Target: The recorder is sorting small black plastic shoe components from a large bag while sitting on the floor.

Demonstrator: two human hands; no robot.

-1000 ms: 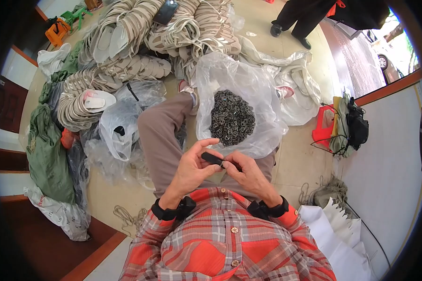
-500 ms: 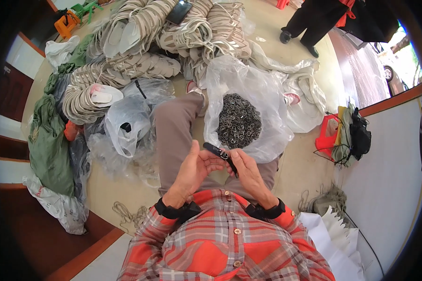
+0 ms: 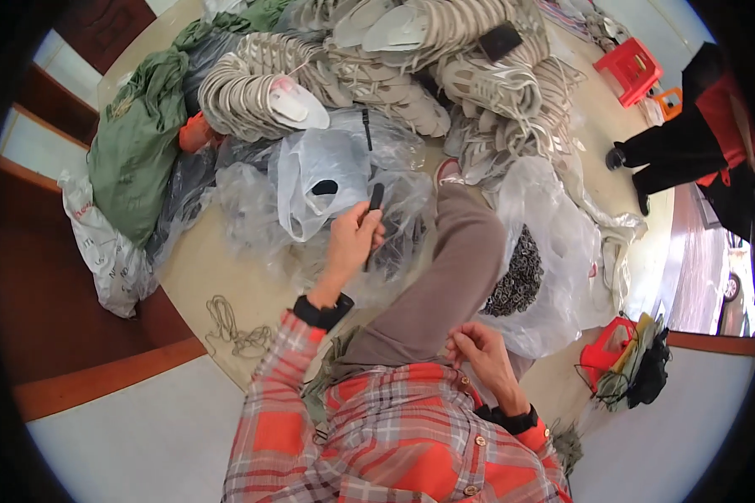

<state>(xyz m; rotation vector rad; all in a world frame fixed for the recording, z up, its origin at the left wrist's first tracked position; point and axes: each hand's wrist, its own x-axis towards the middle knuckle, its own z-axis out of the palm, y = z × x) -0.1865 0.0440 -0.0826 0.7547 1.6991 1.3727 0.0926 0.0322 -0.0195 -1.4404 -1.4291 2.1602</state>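
Note:
My left hand (image 3: pixel 354 243) is closed around a short black strap (image 3: pixel 376 198), whose upper end sticks up past the fingers. It is over clear plastic wrapping, just right of a white plastic bag (image 3: pixel 289 189) with a black patch showing inside. Another black strap (image 3: pixel 367 132) lies on the plastic farther back. Close to my body, my right hand (image 3: pixel 484 352) has curled fingers; whether anything small is between them cannot be made out. Many small dark metal buckles (image 3: pixel 518 277) fill an open clear plastic bag (image 3: pixel 562 281) beyond my leg.
Stacked beige shoe uppers (image 3: pixel 243 101) spread across the back, with a dark phone-like slab (image 3: pixel 500 40) on top. A green sack (image 3: pixel 138 142) stands at left. A person in black trousers (image 3: pixel 675 151) is at far right, near a red stool (image 3: pixel 629 71). Cord (image 3: pixel 235 331) lies on the floor.
My hands have come apart. The left moved forward and left with the black strap; the right let go of it and stayed near my body. The view has swung left.

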